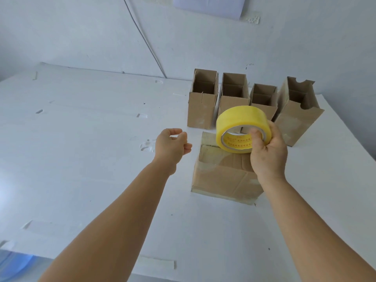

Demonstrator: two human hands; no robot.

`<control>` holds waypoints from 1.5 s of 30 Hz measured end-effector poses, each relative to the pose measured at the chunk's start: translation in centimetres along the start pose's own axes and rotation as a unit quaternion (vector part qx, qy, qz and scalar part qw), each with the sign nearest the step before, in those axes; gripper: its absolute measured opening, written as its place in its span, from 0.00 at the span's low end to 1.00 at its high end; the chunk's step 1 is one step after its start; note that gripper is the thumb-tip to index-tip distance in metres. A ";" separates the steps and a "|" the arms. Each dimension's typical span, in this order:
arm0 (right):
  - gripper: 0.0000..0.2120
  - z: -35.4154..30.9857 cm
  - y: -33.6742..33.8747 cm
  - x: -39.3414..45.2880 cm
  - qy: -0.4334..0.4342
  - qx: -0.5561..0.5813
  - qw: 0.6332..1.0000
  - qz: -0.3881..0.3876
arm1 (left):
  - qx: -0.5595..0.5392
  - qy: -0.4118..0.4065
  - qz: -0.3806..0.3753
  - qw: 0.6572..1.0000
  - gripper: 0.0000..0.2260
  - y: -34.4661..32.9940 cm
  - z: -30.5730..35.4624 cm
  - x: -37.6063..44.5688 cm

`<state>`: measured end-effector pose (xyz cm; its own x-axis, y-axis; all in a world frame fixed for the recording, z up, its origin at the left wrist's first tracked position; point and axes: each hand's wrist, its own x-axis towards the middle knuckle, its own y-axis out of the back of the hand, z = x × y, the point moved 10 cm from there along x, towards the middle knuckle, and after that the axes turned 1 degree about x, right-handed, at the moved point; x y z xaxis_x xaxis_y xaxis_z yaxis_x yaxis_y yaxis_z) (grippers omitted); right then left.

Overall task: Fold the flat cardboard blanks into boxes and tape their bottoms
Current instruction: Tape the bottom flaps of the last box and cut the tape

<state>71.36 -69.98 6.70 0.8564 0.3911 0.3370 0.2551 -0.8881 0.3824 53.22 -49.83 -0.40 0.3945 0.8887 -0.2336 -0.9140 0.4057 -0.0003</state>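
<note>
Two bare forearms reach up from the near edge of the white table (81,139), and at their ends the hands work over the box in hand. The right hand (266,153) grips the yellow tape roll (234,123), thumb hooked through its core and fingers wrapped round the outer rim, holding it tilted just above the box. The left hand (171,145) hovers beside it, loosely curled with thumb and fingertips close together, grasping nothing that can be seen; whether a clear strand of tape runs to it cannot be told. Beneath the roll stands the current cardboard box (225,176), bottom up, with glossy tape already along its seam and edges. Behind it four finished boxes (234,98) stand open-topped in a row near the wall. To do this step well, it seems best to find the tape's free end, draw it taut, and press it flat across the flaps without wrinkles.
</note>
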 end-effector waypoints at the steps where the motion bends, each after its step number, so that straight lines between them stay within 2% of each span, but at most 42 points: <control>1: 0.17 0.0 0.3 0.0 0.001 0.001 1.000 0.008 | -0.005 0.006 0.005 1.000 0.10 0.2 -0.1 0.3; 4: 0.24 -0.2 0.0 0.0 0.015 -0.004 1.000 -0.008 | -0.014 0.020 0.002 1.000 0.11 0.7 -0.9 0.8; 7: 0.26 -0.1 -0.6 0.0 0.016 -0.004 1.000 -0.018 | -0.013 0.032 -0.005 0.999 0.11 1.1 -2.1 0.8; 14: 0.19 -0.1 -0.1 0.1 0.008 0.002 1.000 0.002 | -0.005 0.055 -0.022 0.998 0.10 -0.2 -3.8 0.8; 19: 0.19 -0.1 0.0 -0.1 0.003 -0.003 1.000 0.006 | 0.029 0.064 -0.023 0.997 0.10 -0.8 -4.8 1.0; 23: 0.19 0.2 -0.1 -0.3 -0.006 -0.010 1.000 0.005 | 0.062 0.078 -0.058 0.993 0.12 -2.6 -6.3 0.3; 28: 0.19 0.2 0.0 -0.4 -0.010 -0.022 1.000 0.003 | 0.217 0.075 -0.076 0.970 0.13 -2.0 -7.7 -0.2; 31: 0.19 0.1 0.0 -0.4 -0.012 -0.028 1.000 0.001 | 0.215 -0.008 -0.080 0.973 0.04 -1.7 -5.8 -1.2; 32: 0.19 0.1 -0.1 -0.3 -0.013 -0.030 0.999 0.001 | 0.178 -0.051 -0.092 0.978 0.07 -2.1 -4.4 -1.9; 33: 0.19 0.1 -0.1 -0.3 -0.015 -0.032 0.999 0.002 | 0.140 -0.082 -0.117 0.980 0.13 -2.7 -3.0 -3.1; 35: 0.19 0.1 -0.1 -0.4 -0.018 -0.035 0.999 0.003 | 0.094 -0.114 -0.187 0.971 0.21 -4.6 -1.2 -5.3; 37: 0.19 0.2 -0.1 -0.5 -0.019 -0.037 0.999 0.001 | 0.099 -0.110 -0.233 0.961 0.23 -6.0 -1.8 -6.7; 42: 0.19 0.2 -0.2 -0.8 -0.019 -0.050 0.999 -0.002 | 0.123 -0.057 -0.235 0.963 0.36 -6.0 -4.4 -6.2; 43: 0.19 0.2 -0.3 -0.8 -0.019 -0.052 0.998 -0.007 | 0.148 -0.054 -0.240 0.958 0.36 -5.7 -4.4 -6.2; 45: 0.19 0.1 -0.4 -0.7 -0.019 -0.049 0.999 -0.014 | 0.213 -0.109 -0.249 0.938 0.29 -5.8 -2.7 -6.0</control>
<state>70.69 -69.89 6.23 0.8667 0.4041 0.2924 0.2357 -0.8484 0.4739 55.87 -58.08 -1.67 0.8154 0.5694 -0.1039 -0.5079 0.7900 0.3435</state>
